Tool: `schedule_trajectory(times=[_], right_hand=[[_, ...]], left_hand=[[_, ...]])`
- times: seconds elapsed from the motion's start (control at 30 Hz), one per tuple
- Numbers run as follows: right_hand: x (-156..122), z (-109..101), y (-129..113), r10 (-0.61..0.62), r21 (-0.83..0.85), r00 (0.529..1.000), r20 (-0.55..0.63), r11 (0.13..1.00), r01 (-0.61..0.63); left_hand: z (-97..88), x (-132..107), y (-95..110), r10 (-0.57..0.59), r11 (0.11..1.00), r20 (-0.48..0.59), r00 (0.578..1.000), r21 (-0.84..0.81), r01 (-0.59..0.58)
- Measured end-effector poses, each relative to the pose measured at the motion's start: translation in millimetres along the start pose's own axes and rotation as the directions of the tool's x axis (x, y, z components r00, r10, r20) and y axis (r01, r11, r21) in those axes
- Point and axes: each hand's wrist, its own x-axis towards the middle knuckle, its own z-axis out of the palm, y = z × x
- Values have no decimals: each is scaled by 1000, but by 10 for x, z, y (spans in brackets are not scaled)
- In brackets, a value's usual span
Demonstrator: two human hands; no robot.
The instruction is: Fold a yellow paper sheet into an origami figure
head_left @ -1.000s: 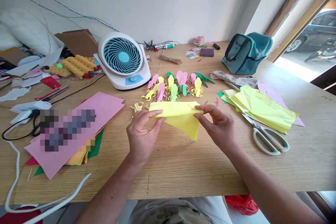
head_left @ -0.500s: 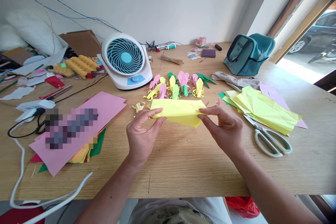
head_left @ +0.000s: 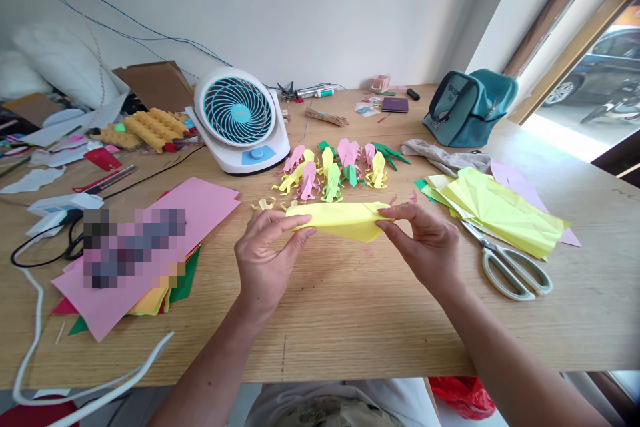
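We have a folded piece of yellow paper [head_left: 340,217] in front of us, stretched between our two hands at the middle of the view. Its long axis runs from side to side, across the line of the forearms, and a slanting flap shows below its front edge. Neither hand is nearer: the left hand [head_left: 265,253] pinches the left end between thumb and forefinger, and the right hand [head_left: 430,247] pinches the right end the same way, the two well apart. The paper seems lifted off the table [head_left: 340,320], though we cannot tell how far.

Just beyond it stands a cluster of pink, yellow and green paper figures [head_left: 331,182]. To the right of the right hand we see scissors [head_left: 489,245], their blades towards a fanned pile of yellow sheets [head_left: 500,210], with a grey cloth [head_left: 445,157] behind. Left of the left hand lie pink sheets [head_left: 203,210] over other colours, partly blurred out.

Farther back, a white fan [head_left: 243,113] stands on the left and a teal bag [head_left: 470,107] on the right, before a pale wall [head_left: 320,20]. Outside, at far right, we see a parked car [head_left: 590,67].
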Motion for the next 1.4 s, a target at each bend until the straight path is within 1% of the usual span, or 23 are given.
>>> schedule_trajectory(times=[0.13,0.33,0.5,0.57,0.63,0.7,0.73,0.83,0.93,1.0,1.07,1.13,1.27,1.33,1.4], right_hand=[[24,8,-18,3,59,999,41,998,-6],[76,-18,-28,-7,97,996,94,995,-2],[124,-67,-59,-14,111,995,100,994,2],[128,-80,-97,29,173,990,136,984,-53],[127,-85,-145,118,246,973,197,955,-166],[128,-85,-190,212,293,949,236,915,-277],[130,-85,-205,248,311,938,244,896,-318],[119,-89,-215,323,347,905,277,845,-407],[35,-98,-195,393,344,857,335,795,-499],[-79,-110,-195,437,329,824,361,767,-551],[-233,-131,-219,462,315,806,370,753,-577],[-411,-159,-265,469,294,808,358,764,-574],[-751,-212,-371,465,220,839,281,820,-528],[-888,-234,-418,456,191,859,234,844,-501],[-1007,-254,-457,421,163,890,174,880,-447]], left_hand=[[-7,9,6,16,1000,1,1000,5,-16],[-26,43,33,56,998,11,998,31,-57],[-69,106,54,77,996,30,997,53,-78],[-80,126,66,40,999,79,996,-26,-38],[-78,135,77,-48,981,151,987,-179,75],[-63,138,83,-162,925,201,966,-309,220],[-54,140,84,-222,892,210,952,-350,285],[-27,160,83,-364,806,202,909,-421,416],[-8,191,85,-440,745,227,869,-448,494],[2,207,96,-466,717,263,845,-447,535],[14,214,120,-480,696,308,821,-436,570],[26,214,163,-486,678,359,797,-420,603],[49,212,274,-479,647,469,742,-383,660],[70,213,322,-451,650,529,719,-357,671],[113,213,357,-408,677,586,700,-320,662]])
